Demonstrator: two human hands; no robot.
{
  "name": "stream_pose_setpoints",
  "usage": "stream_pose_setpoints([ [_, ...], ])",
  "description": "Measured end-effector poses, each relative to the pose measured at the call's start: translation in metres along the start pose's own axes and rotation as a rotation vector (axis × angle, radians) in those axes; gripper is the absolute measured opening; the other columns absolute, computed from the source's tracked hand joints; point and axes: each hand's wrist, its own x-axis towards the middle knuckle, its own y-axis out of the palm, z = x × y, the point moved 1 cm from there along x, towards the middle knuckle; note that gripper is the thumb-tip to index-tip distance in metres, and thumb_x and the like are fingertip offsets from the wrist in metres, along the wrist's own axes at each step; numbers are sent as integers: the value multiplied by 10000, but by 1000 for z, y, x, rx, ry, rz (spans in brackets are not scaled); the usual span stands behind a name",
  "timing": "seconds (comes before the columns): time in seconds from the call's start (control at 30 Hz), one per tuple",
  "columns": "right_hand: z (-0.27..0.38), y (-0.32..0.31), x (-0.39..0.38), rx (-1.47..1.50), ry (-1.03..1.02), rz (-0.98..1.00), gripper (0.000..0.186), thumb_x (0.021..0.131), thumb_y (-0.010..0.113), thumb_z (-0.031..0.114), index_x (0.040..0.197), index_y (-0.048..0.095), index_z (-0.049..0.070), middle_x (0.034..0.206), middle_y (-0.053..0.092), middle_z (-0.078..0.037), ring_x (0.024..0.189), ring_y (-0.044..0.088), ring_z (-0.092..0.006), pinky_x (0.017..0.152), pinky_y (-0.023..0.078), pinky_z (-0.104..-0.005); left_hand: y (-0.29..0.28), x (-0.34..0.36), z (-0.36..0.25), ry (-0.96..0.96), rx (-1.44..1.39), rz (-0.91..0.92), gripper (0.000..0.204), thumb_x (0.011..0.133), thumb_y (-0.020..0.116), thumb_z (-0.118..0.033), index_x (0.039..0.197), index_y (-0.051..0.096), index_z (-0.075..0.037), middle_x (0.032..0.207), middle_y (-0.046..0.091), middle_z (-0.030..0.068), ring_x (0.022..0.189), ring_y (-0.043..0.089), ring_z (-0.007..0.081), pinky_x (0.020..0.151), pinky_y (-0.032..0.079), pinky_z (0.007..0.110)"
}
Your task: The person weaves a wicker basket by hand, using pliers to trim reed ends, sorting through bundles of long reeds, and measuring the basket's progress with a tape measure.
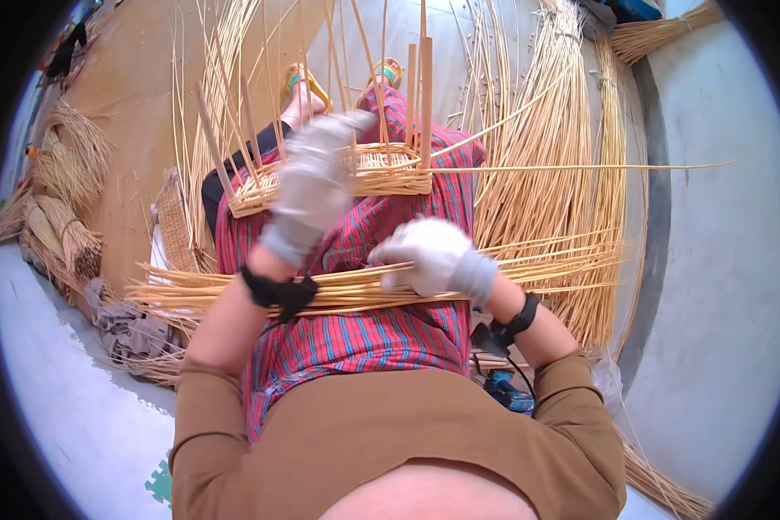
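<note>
A half-woven wicker basket (390,183) rests across my knees, with thin stakes and several thicker wooden sticks (425,104) rising from it. One long wicker strand juts out from its right end. My left hand (321,169), in a whitish glove, is over the basket's front side; motion smears its fingers, so its grip cannot be made out. A bundle of wicker rods (338,299) lies crosswise on my lap. At its right part is my gloved right hand (429,256), slightly blurred, with fingers curled around rods of the bundle.
A large spread of long wicker rods (537,130) covers the floor to the right, near a pale wall (719,260). More tied bundles (65,234) lie at the left, beside grey cloth (134,329). Red striped fabric (355,347) covers my lap.
</note>
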Motion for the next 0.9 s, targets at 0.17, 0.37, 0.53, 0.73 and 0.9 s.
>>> stream_pose_setpoints([
  [0.17,-113,-105,-3,-308,356,-661,226,945,688,293,1056,739,103,1007,736,-131,951,703,-318,878,564,-425,118,-29,-7,-132,188,223,1014,762,841,-145,1602,280,-58,1366,613,161,1302,570,332,1186,360,494],
  [0.37,-221,-92,-40,-414,581,-186,700,780,697,652,1266,671,149,1336,635,-115,1297,543,-350,1152,380,-456,118,-15,-13,-193,141,277,1015,783,826,-154,1619,256,-65,1285,637,241,1256,582,452,1126,417,488],
  [0.53,-227,-83,-40,-409,476,-315,637,754,772,544,1242,662,150,1281,643,-117,1288,545,-338,1144,364,-453,121,-23,-10,-171,121,250,969,776,826,-139,1599,318,-75,1264,644,234,1215,604,426,1094,442,475],
  [0.73,-212,-97,-31,-573,411,-100,565,781,780,528,1210,689,173,1253,689,-135,1186,636,-322,1025,479,-394,119,-20,-13,-197,98,253,979,749,857,-165,1589,359,-98,1223,663,197,1140,632,396,1019,473,478],
  [0.9,-162,-122,-37,-528,599,-36,425,849,715,574,927,758,159,863,729,-105,859,718,-283,749,556,-406,115,-21,-18,-211,92,254,980,749,861,-178,1593,365,-120,1154,680,188,1081,645,386,994,476,475],
])
